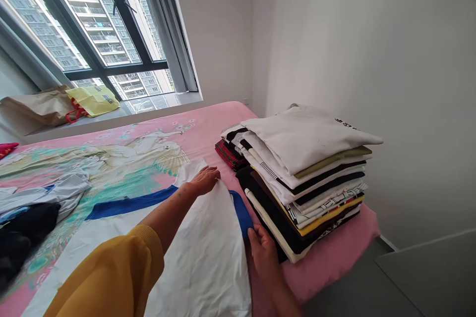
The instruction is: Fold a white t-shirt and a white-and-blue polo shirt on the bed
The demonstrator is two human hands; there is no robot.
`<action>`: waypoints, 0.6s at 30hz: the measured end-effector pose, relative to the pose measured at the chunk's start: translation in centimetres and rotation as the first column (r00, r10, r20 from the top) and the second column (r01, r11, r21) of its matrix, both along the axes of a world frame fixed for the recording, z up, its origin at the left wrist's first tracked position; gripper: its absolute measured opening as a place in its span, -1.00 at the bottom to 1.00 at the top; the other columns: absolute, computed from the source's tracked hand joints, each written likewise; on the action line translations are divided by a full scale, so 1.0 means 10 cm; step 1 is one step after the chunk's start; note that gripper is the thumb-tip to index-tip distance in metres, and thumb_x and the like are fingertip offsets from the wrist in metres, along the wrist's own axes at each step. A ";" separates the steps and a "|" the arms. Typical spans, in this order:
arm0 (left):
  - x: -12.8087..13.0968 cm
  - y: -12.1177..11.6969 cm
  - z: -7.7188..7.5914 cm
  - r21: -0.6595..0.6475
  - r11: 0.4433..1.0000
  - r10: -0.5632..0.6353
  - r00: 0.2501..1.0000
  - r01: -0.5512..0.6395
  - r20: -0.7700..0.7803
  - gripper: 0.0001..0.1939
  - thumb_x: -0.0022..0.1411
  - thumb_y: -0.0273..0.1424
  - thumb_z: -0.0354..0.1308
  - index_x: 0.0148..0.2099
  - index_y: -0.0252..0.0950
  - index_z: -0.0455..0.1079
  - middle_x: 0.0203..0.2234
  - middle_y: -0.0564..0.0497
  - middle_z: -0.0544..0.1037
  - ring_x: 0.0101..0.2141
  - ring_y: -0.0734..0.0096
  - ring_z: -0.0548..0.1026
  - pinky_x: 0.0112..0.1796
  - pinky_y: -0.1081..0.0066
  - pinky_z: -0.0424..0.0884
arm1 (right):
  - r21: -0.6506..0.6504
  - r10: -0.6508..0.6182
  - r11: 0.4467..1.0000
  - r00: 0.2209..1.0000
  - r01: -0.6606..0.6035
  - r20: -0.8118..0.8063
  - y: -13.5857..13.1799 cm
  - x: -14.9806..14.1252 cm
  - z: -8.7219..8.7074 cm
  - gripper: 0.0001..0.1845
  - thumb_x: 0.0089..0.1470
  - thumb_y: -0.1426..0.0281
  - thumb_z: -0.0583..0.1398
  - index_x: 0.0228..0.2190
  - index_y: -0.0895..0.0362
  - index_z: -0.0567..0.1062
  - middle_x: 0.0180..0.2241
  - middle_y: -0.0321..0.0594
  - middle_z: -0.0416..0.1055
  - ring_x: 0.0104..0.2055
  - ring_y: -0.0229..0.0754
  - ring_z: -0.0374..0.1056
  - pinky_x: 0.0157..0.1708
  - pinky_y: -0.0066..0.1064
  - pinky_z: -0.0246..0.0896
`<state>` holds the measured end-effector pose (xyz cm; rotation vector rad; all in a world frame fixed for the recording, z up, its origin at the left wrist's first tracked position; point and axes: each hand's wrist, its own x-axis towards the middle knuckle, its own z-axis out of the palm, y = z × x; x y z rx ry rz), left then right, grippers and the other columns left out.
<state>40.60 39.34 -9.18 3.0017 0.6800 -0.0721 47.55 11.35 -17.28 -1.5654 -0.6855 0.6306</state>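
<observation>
A white shirt [208, 247] with blue sleeves lies spread on the bed, its right side folded inward. My left hand [203, 181] is at the upper part of the shirt, fingers curled down on the white cloth near the fold; its thumb is hidden. Nearer to me, my right hand [265, 250] pinches the blue sleeve [241, 214] between thumb and fingers at the shirt's right edge. Right beside that hand rises a tall stack of folded clothes [305, 143], topped by a white garment with dark lettering.
Loose clothes [70, 188], white and black, lie at the left on the pink patterned bedsheet [219, 116]. A brown paper bag [40, 104] and a yellow bag [92, 100] rest on the window sill. The bed's edge drops to a grey floor [357, 277] at right.
</observation>
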 end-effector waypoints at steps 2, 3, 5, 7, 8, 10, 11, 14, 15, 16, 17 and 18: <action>-0.01 0.02 0.03 0.027 1.000 -0.008 1.000 0.008 0.000 -0.71 0.17 -0.47 -0.07 -0.11 -0.21 0.39 -0.21 -0.07 0.50 -0.03 0.24 0.35 0.12 0.12 0.04 | -0.008 -0.003 1.000 1.000 0.003 0.029 0.02 -0.02 -0.05 -0.60 0.15 0.12 0.00 -0.23 0.15 0.43 -0.28 -0.13 0.46 -0.25 -0.16 0.38 -0.18 -0.37 0.28; -0.01 0.02 0.03 0.039 0.999 -0.012 1.000 0.012 -0.005 -0.71 0.15 -0.47 -0.06 -0.14 -0.20 0.41 -0.24 -0.07 0.51 -0.06 0.22 0.35 0.13 0.09 0.00 | -0.025 -0.003 1.000 0.999 0.005 0.051 0.02 -0.03 -0.07 -0.62 0.16 0.14 0.00 -0.20 0.14 0.42 -0.24 -0.13 0.45 -0.22 -0.16 0.37 -0.16 -0.37 0.26; 0.02 0.01 0.00 0.054 0.998 -0.020 1.000 0.021 -0.017 -0.73 0.08 -0.51 -0.01 -0.21 -0.19 0.44 -0.26 -0.08 0.51 -0.07 0.18 0.33 0.14 0.03 -0.10 | -0.050 -0.014 0.999 0.996 0.018 0.083 0.01 -0.02 -0.11 -0.64 0.15 0.14 0.00 -0.24 0.14 0.42 -0.28 -0.16 0.44 -0.25 -0.18 0.35 -0.21 -0.40 0.25; 0.07 0.00 -0.04 0.048 0.998 -0.035 0.999 0.036 -0.029 -0.73 0.00 -0.55 0.03 -0.27 -0.19 0.46 -0.26 -0.06 0.51 -0.07 0.18 0.32 0.14 0.05 -0.12 | -0.063 0.003 0.998 0.997 0.003 0.083 0.01 0.00 -0.13 -0.65 0.15 0.14 0.01 -0.39 0.14 0.41 -0.42 -0.22 0.40 -0.37 -0.21 0.31 -0.33 -0.43 0.24; 0.09 -0.01 -0.05 0.037 0.998 -0.047 0.998 0.048 -0.033 -0.72 -0.03 -0.56 0.03 -0.28 -0.18 0.46 -0.26 -0.05 0.52 -0.08 0.19 0.32 0.13 0.09 -0.08 | -0.057 0.015 0.998 0.996 -0.010 0.088 0.01 0.01 -0.14 -0.65 0.14 0.14 0.02 -0.47 0.13 0.39 -0.47 -0.24 0.36 -0.40 -0.23 0.28 -0.36 -0.44 0.23; 0.13 -0.01 -0.06 0.011 0.998 -0.069 0.997 0.070 -0.037 -0.71 -0.05 -0.56 0.04 -0.28 -0.17 0.45 -0.31 -0.03 0.54 -0.10 0.23 0.33 0.08 0.17 0.01 | -0.012 0.041 0.999 0.993 -0.040 0.109 -0.01 0.02 -0.16 -0.67 0.13 0.18 0.05 -0.52 0.13 0.34 -0.45 -0.24 0.34 -0.37 -0.23 0.28 -0.32 -0.43 0.24; 0.13 -0.01 -0.05 -0.002 0.997 -0.077 0.996 0.077 -0.038 -0.70 -0.05 -0.57 0.04 -0.28 -0.16 0.45 -0.33 -0.01 0.55 -0.12 0.24 0.34 0.06 0.19 0.03 | 0.025 0.060 0.998 0.990 -0.064 0.125 -0.03 0.03 -0.17 -0.72 0.12 0.20 0.07 -0.49 0.13 0.35 -0.37 -0.20 0.36 -0.30 -0.21 0.31 -0.25 -0.41 0.25; 0.09 0.02 -0.01 -0.019 0.998 -0.065 0.997 0.065 -0.037 -0.72 -0.05 -0.54 0.05 -0.28 -0.16 0.45 -0.35 -0.01 0.55 -0.15 0.24 0.36 0.02 0.17 0.06 | 0.138 0.158 0.972 0.966 -0.188 0.205 -0.07 0.02 -0.17 -0.82 0.06 0.30 0.13 -0.28 0.12 0.36 -0.06 -0.09 0.30 -0.01 -0.13 0.25 -0.01 -0.32 0.18; 0.05 0.03 0.00 -0.021 0.999 -0.051 0.998 0.050 -0.036 -0.74 -0.04 -0.52 0.06 -0.28 -0.17 0.45 -0.34 -0.03 0.55 -0.16 0.22 0.37 0.00 0.18 0.09 | 0.156 0.189 0.961 0.952 -0.230 0.239 -0.07 0.02 -0.15 -0.79 0.05 0.33 0.13 -0.24 0.11 0.35 -0.01 -0.07 0.27 0.05 -0.11 0.21 0.03 -0.29 0.15; 0.02 0.04 0.01 -0.024 0.999 -0.033 0.999 0.032 -0.036 -0.75 -0.03 -0.50 0.06 -0.28 -0.18 0.46 -0.32 -0.04 0.54 -0.17 0.22 0.39 -0.03 0.19 0.14 | 0.165 0.215 0.950 0.939 -0.265 0.269 -0.05 0.03 -0.12 -0.78 0.04 0.34 0.13 -0.22 0.11 0.34 0.00 -0.07 0.25 0.06 -0.11 0.20 0.05 -0.28 0.14; -0.02 0.05 0.02 -0.029 1.000 -0.013 0.999 0.012 -0.035 -0.75 -0.01 -0.49 0.04 -0.28 -0.19 0.46 -0.31 -0.04 0.54 -0.19 0.23 0.40 -0.08 0.23 0.20 | 0.165 0.232 0.943 0.927 -0.289 0.294 -0.02 0.03 -0.08 -0.80 0.04 0.36 0.12 -0.23 0.10 0.35 -0.03 -0.08 0.27 0.03 -0.12 0.22 0.03 -0.28 0.15; -0.05 0.05 0.02 -0.035 0.999 0.009 0.999 -0.010 -0.033 -0.73 0.01 -0.49 0.02 -0.26 -0.19 0.47 -0.28 -0.04 0.53 -0.20 0.24 0.42 -0.13 0.27 0.24 | 0.156 0.241 0.941 0.917 -0.301 0.318 0.01 0.05 -0.04 -0.83 0.05 0.36 0.11 -0.26 0.10 0.35 -0.10 -0.10 0.31 -0.02 -0.13 0.25 -0.01 -0.30 0.18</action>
